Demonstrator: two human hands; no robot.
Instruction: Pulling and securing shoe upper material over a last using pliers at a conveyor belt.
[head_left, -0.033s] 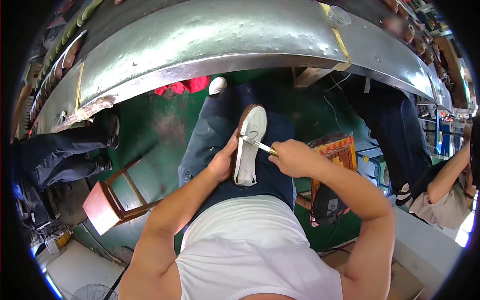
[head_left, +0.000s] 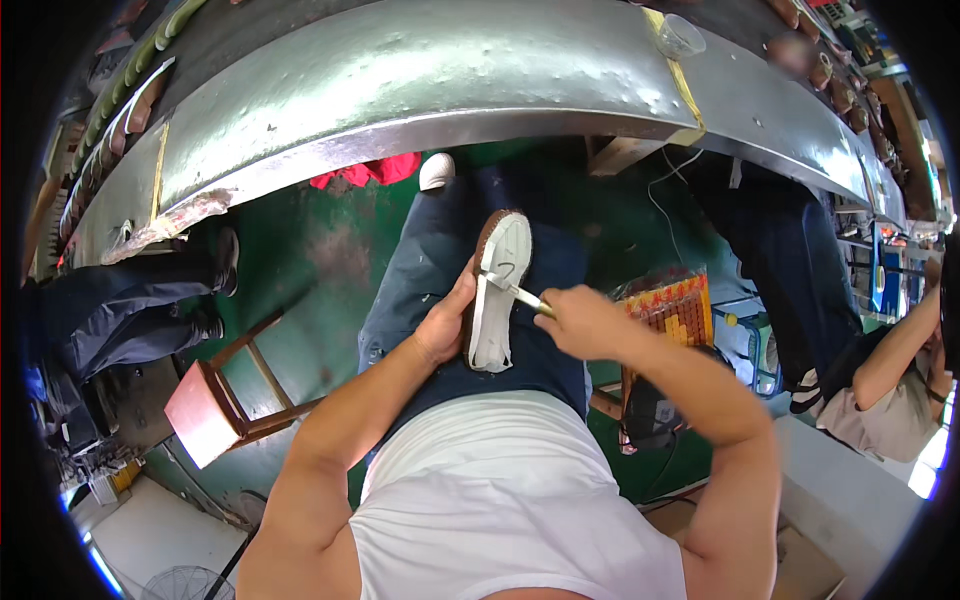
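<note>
A shoe (head_left: 493, 330) rests on my lap with its pale underside facing up and a brown edge along its left side. My left hand (head_left: 447, 318) is closed round the shoe's left side, the thumb lying along the edge and the other fingers hidden beneath. From the right, my right hand (head_left: 583, 321) grips a slim hand tool (head_left: 527, 297) with a pale shaft and a yellowish end near the fist. The tool's narrow head meets the underside close to the left thumb; its exact kind is unclear. A dark curved line marks the underside beside the head.
A metal-topped bench (head_left: 430, 85) runs across in front, with a clear plastic cup (head_left: 681, 37) on it. A wooden stool (head_left: 205, 415) stands left. Right of my legs are a woven beaded seat (head_left: 672, 312) and a dark bag (head_left: 655, 412). Other people sit on both sides.
My right hand and forearm have shifted slightly, the hand a little left and down with the tool. My left hand and the shoe stay in place.
</note>
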